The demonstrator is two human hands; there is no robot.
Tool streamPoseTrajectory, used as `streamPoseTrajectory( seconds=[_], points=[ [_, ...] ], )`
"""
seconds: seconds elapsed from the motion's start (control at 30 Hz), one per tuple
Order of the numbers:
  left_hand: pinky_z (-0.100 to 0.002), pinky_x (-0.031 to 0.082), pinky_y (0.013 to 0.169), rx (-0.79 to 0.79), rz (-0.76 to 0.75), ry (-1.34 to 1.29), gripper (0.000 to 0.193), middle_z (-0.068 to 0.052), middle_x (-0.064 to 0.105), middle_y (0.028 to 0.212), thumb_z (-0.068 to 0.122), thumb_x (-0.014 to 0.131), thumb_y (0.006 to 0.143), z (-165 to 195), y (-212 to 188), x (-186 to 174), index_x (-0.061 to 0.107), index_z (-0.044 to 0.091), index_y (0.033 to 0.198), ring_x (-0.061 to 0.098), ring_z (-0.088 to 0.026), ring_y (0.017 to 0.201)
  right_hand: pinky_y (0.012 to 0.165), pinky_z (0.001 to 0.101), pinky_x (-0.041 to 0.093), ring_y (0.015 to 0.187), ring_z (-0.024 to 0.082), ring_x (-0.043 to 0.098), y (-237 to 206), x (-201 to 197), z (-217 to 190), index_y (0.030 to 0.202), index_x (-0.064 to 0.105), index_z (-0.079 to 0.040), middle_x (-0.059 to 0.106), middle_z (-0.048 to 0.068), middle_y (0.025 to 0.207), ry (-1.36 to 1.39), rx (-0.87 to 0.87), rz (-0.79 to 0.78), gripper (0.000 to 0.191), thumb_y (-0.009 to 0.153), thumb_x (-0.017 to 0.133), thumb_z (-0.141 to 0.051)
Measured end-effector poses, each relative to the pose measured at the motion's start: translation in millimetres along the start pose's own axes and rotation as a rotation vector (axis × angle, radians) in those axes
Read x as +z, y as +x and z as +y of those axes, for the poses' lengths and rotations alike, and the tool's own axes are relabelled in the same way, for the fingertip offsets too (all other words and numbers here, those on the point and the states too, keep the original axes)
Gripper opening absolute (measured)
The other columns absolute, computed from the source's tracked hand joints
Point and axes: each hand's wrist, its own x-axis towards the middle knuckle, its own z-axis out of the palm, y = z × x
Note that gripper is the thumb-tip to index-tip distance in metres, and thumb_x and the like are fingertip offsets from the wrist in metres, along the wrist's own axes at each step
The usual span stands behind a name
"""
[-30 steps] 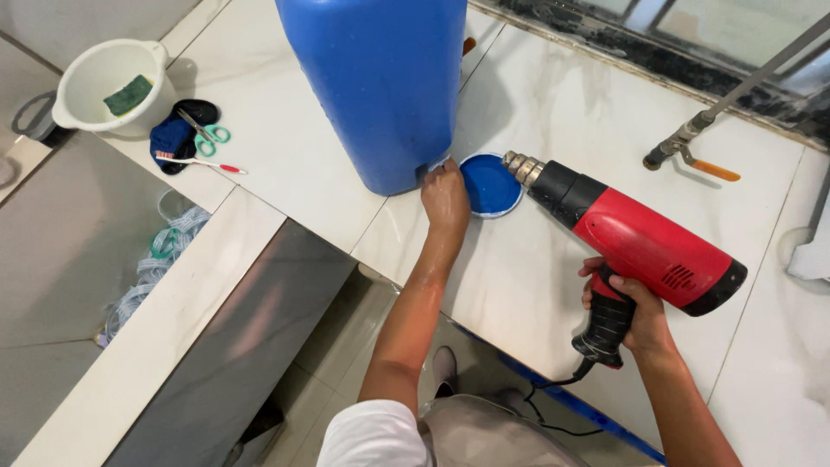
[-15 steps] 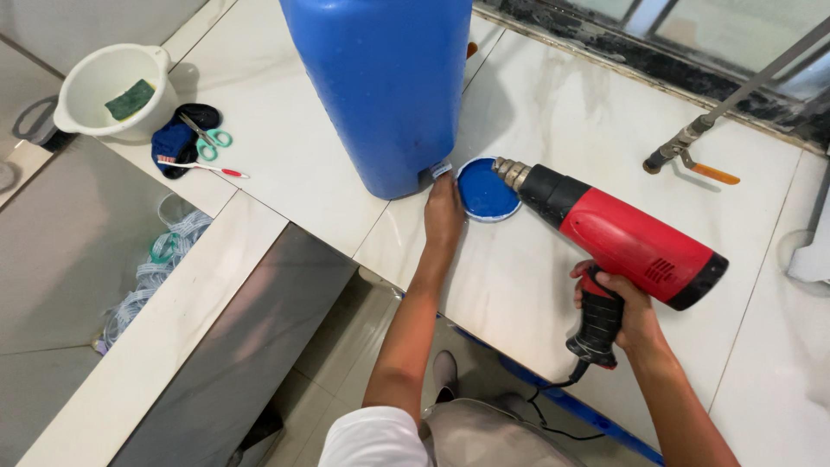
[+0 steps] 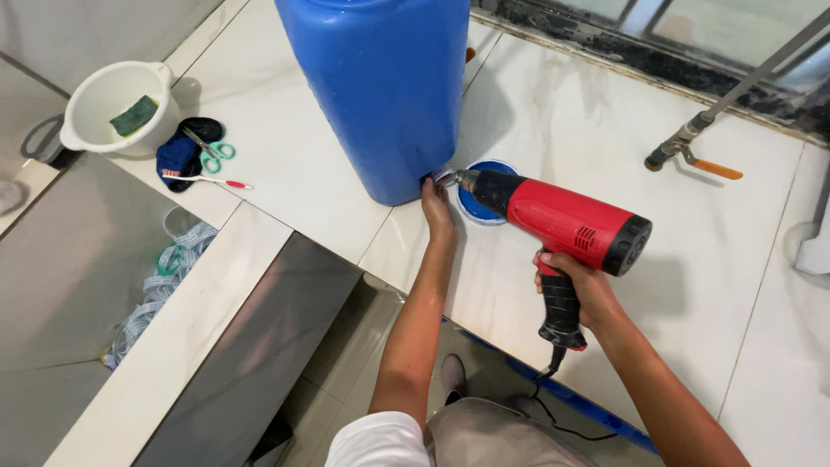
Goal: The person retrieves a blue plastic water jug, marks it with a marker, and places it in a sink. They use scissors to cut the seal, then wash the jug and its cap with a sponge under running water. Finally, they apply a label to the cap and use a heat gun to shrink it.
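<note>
White tiles cover the counter (image 3: pixel 605 112), and a big blue drum (image 3: pixel 380 86) stands on it. Its top is cut off by the picture edge. The left hand (image 3: pixel 437 206) touches the drum's bottom edge, fingers pressed on a small shiny bit that is hard to make out. The right hand (image 3: pixel 575 290) is closed tight around the black grip of a red heat gun (image 3: pixel 562 220). The gun's nozzle points at that spot. A blue lid (image 3: pixel 471 207) lies under the gun, half hidden. Far left sit a white bucket (image 3: pixel 108 108) and scissors (image 3: pixel 212 154).
</note>
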Motion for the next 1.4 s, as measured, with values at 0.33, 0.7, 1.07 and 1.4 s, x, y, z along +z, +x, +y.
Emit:
streamPoseTrajectory(
  seconds=[0.33,0.7,1.07,1.4],
  points=[
    [-0.025,0.039,0.087,-0.078,0.077,0.119,0.035,0.002,0.063,0.108,0.035,0.043,0.105,12,-1,0,0.064,0.01,0.116,0.05,-0.009,0.093,0.058,0.0333,0.058,0.063,0.018,0.066,11,27,-9,0.099,0.064,-0.001,0.067,0.011,0.083,-0.025,0.031,0.033,0.023,0.082,0.072,-0.015],
    [-0.028,0.041,0.097,-0.111,0.062,0.11,0.038,-0.001,0.064,0.118,0.035,0.04,0.105,10,2,-6,0.062,0.008,0.122,0.055,-0.012,0.11,0.056,0.0319,0.057,0.063,0.017,0.066,24,26,-15,0.097,0.061,-0.002,0.066,0.01,0.082,0.012,0.02,0.026,0.022,0.085,0.07,-0.018],
    [-0.033,0.021,0.125,-0.124,-0.066,0.227,0.065,-0.006,0.031,0.165,0.043,0.032,0.106,12,-19,-34,0.027,0.004,0.159,0.027,-0.017,0.154,0.054,0.0318,0.057,0.06,0.018,0.065,18,17,-4,0.098,0.06,-0.001,0.065,0.011,0.082,-0.013,0.062,0.039,0.023,0.085,0.068,-0.018],
    [-0.038,0.038,0.115,0.055,-0.024,0.245,0.057,-0.016,0.051,0.148,0.038,0.031,0.107,26,-80,-80,0.044,0.002,0.148,0.048,-0.025,0.138,0.056,0.0324,0.057,0.06,0.019,0.065,12,8,-2,0.117,0.065,0.0,0.064,0.013,0.076,0.081,-0.014,-0.024,0.034,0.087,0.069,-0.017]
  ],
)
